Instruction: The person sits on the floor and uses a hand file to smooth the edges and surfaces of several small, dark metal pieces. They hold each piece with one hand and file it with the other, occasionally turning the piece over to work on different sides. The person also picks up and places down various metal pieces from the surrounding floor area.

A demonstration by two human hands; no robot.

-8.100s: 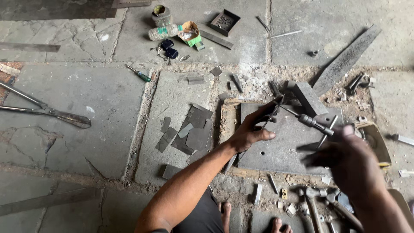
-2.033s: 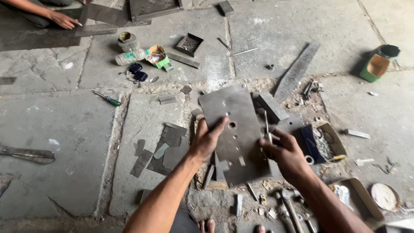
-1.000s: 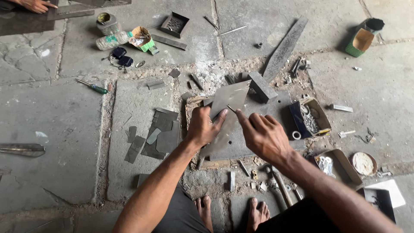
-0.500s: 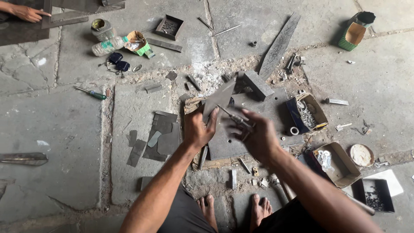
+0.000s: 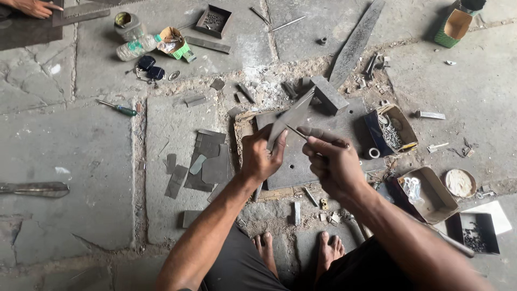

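My left hand [image 5: 261, 156] grips the lower edge of a grey sheet-metal piece [image 5: 288, 118], held tilted on edge above a flat steel plate [image 5: 323, 156] on the floor. My right hand [image 5: 331, 159] is closed around a thin metal rod [image 5: 297, 132] whose tip touches the sheet piece near my left fingers. Both forearms reach in from the bottom of the view. My bare feet [image 5: 299, 250] show below the plate.
Cut metal scraps [image 5: 204, 161] lie left of the plate. A steel block [image 5: 328, 94], a long metal strip [image 5: 355, 40], cardboard boxes of small parts [image 5: 396, 129] [image 5: 425, 188], a screwdriver [image 5: 118, 108] and another person's hand [image 5: 35, 6] at top left surround me.
The sheet-metal piece has gone from lying broad in both hands to standing on edge in my left hand. My right hand has taken up a thin rod and brought it to the piece.
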